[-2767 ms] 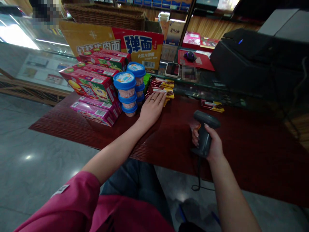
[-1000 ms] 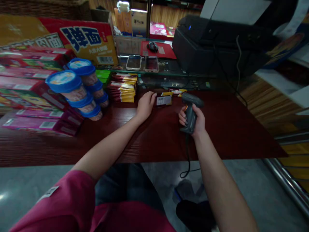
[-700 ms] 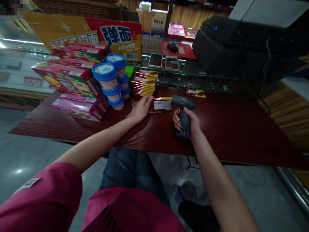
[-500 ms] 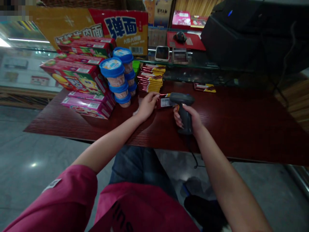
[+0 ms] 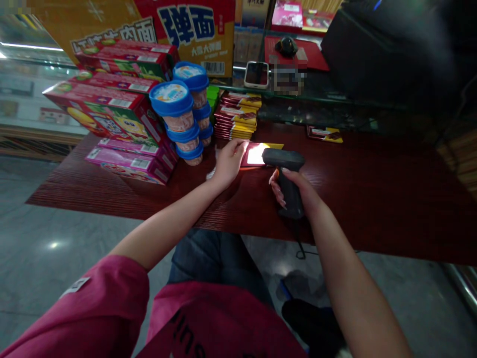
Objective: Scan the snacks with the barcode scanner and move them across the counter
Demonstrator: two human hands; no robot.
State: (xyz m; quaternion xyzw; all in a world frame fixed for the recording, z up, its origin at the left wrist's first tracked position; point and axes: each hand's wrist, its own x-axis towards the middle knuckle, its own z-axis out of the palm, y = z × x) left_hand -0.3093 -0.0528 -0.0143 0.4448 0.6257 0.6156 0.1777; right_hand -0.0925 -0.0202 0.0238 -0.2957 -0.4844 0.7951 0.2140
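My right hand [image 5: 298, 191] is wrapped round the grip of a dark grey barcode scanner [image 5: 285, 171], whose head points down at a flat chocolate bar [image 5: 261, 153] lying on the dark red table [image 5: 372, 199]. The scanner's red light glows on the bar's label. My left hand [image 5: 228, 161] holds the bar's left end with its fingertips pinched on it. Just behind the bar is a stack of the same bars [image 5: 236, 115].
Stacked blue-lidded cups [image 5: 175, 107] and red and pink snack boxes [image 5: 112, 112] stand at the left. Another single bar [image 5: 325, 133] lies to the right. A phone [image 5: 256, 73] and a mouse [image 5: 286, 46] sit on the glass counter; a black machine [image 5: 387, 49] stands at right.
My left hand took one bar off the stack and laid it on the table. My right hand brought the scanner over it, and the red scan light now shines on the label.
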